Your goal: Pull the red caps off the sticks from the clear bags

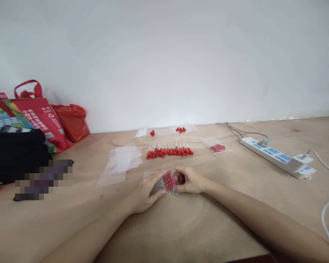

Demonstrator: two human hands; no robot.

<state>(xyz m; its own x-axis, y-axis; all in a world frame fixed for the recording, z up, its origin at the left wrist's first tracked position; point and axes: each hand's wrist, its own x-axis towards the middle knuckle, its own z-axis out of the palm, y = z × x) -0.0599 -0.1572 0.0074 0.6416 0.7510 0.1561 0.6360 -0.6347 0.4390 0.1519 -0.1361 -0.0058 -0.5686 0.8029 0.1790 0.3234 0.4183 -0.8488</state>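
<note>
Between my hands is a small clear plastic bag (pixel 170 181) with several red-tipped sticks inside. My left hand (pixel 146 191) grips the bag's left part, thumb in front and fingers behind. My right hand (pixel 190 179) pinches its right end, fingers curled. Just beyond lies a row of red-tipped white sticks (pixel 170 150), tips toward me. A stack of flat clear bags (pixel 123 160) lies to the left of the row. Right of the row is a filled bag (pixel 217 147) with red contents.
Small red pieces (pixel 181 129) lie on clear bags near the wall. A white power strip (pixel 274 155) with plugs and cables (pixel 326 208) stands at the right. Shopping bags (pixel 49 120), a red plastic bag (pixel 74 122) and black cloth (pixel 19 155) crowd the left.
</note>
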